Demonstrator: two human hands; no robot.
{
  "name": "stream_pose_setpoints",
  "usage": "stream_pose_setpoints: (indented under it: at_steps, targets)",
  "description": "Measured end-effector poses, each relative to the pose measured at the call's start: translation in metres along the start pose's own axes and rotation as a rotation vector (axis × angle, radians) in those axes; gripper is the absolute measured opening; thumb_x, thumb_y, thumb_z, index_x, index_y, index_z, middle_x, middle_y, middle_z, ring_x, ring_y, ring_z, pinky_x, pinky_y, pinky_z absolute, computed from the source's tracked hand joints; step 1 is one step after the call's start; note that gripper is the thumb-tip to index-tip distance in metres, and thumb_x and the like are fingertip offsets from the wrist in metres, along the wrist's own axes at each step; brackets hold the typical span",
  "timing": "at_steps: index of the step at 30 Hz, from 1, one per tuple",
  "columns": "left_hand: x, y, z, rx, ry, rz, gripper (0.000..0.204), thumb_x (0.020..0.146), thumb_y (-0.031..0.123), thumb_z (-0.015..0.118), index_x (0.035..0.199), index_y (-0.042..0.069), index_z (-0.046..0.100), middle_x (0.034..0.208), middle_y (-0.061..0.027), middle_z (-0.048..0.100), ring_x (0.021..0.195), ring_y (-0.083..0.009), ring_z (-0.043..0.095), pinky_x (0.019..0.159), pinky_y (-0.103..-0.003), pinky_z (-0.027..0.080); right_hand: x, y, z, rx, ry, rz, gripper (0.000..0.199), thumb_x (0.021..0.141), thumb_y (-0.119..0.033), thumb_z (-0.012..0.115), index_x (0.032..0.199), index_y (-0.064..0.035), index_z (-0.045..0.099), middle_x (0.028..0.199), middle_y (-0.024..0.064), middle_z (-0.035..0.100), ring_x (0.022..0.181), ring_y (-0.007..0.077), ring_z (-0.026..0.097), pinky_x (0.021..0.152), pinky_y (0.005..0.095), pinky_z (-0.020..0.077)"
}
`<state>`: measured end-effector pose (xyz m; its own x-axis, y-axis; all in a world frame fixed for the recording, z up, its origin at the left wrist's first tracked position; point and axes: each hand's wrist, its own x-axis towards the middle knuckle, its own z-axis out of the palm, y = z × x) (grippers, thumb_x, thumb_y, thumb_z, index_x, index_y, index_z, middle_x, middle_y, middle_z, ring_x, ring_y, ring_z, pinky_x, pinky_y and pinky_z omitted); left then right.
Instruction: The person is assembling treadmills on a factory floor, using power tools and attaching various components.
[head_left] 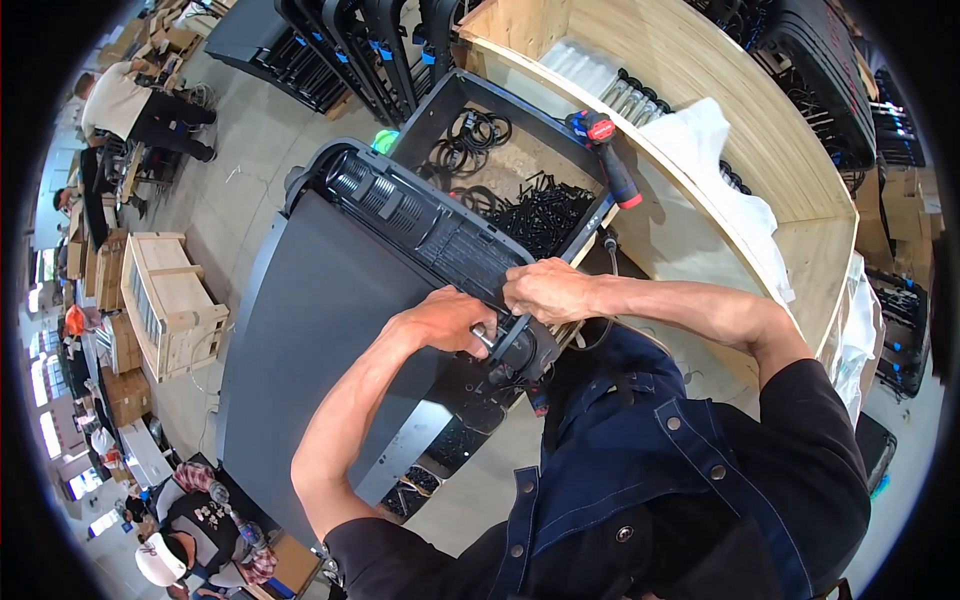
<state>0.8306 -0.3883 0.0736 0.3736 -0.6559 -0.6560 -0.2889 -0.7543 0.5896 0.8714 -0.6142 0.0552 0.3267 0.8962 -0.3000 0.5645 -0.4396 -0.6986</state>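
In front of me lies a long machine with a black belt (330, 290), which looks like a treadmill. Along its edge runs a ribbed black plastic housing (440, 235). My left hand (450, 320) is closed at the housing's near end, its fingertips beside a small silver metal part (487, 333); what they grip is partly hidden. My right hand (550, 291) has its fingers curled on the rim at the same end of the housing. A dark rounded end piece (528, 350) sits just below both hands.
A black tray (440, 110) holds black cable loops (475, 135) and a heap of black screws (545, 215). On its right rim rests a cordless drill (610, 160). A large wooden crate (800, 190) curves along the right. Two people (140, 105) (195, 530) work at left.
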Motion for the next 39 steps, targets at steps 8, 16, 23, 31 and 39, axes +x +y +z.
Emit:
stream_pose_setpoints:
  at_steps: [8, 16, 23, 31, 39]
  targets:
    - [0.000, 0.004, -0.004, 0.020, -0.028, -0.043, 0.034, 0.078, 0.030, 0.079, 0.107, 0.014, 0.074, 0.100, -0.0080, 0.074, 0.103, -0.0293, 0.068, 0.095, -0.042, 0.046, 0.004, 0.008, -0.004, -0.093, -0.053, -0.175, 0.020, 0.077, -0.004, 0.068, 0.096, 0.0009, 0.062, 0.101, 0.0181, 0.061, 0.089, 0.0399, 0.067, 0.070, 0.0499, 0.0534]
    - [0.004, 0.003, -0.001, -0.053, 0.001, -0.045, 0.032, 0.077, 0.029, 0.079, 0.104, 0.012, 0.075, 0.096, -0.0079, 0.075, 0.099, -0.0282, 0.069, 0.095, -0.041, 0.045, 0.005, 0.002, -0.010, -0.210, -0.101, -0.280, 0.030, 0.070, 0.000, 0.070, 0.097, 0.0077, 0.059, 0.102, 0.0243, 0.060, 0.084, 0.0438, 0.068, 0.068, 0.0510, 0.0550]
    - [-0.005, 0.007, 0.004, -0.038, 0.061, -0.006, 0.032, 0.079, 0.029, 0.079, 0.104, 0.010, 0.074, 0.103, -0.0123, 0.072, 0.109, -0.0331, 0.062, 0.101, -0.042, 0.043, 0.014, -0.003, 0.009, -0.175, -0.061, -0.431, 0.033, 0.072, -0.002, 0.071, 0.099, 0.0053, 0.055, 0.099, 0.0221, 0.056, 0.075, 0.0413, 0.067, 0.060, 0.0491, 0.0542]
    - [-0.004, 0.015, -0.007, -0.005, 0.079, -0.073, 0.030, 0.076, 0.026, 0.082, 0.098, 0.008, 0.074, 0.097, -0.0102, 0.073, 0.104, -0.0311, 0.065, 0.098, -0.041, 0.043, 0.002, -0.006, 0.015, -0.087, -0.016, -0.311, 0.025, 0.078, -0.003, 0.064, 0.101, 0.0043, 0.059, 0.099, 0.0215, 0.055, 0.074, 0.0406, 0.066, 0.062, 0.0503, 0.0530]
    - [0.005, 0.007, -0.007, -0.068, 0.109, -0.083, 0.027, 0.082, 0.028, 0.075, 0.104, 0.012, 0.074, 0.096, -0.0155, 0.074, 0.094, -0.0375, 0.069, 0.083, -0.044, 0.054, -0.019, -0.014, 0.029, 0.093, 0.244, -0.098, 0.026, 0.085, -0.002, 0.061, 0.111, -0.0021, 0.065, 0.103, 0.0199, 0.059, 0.083, 0.0408, 0.068, 0.072, 0.0501, 0.0565]
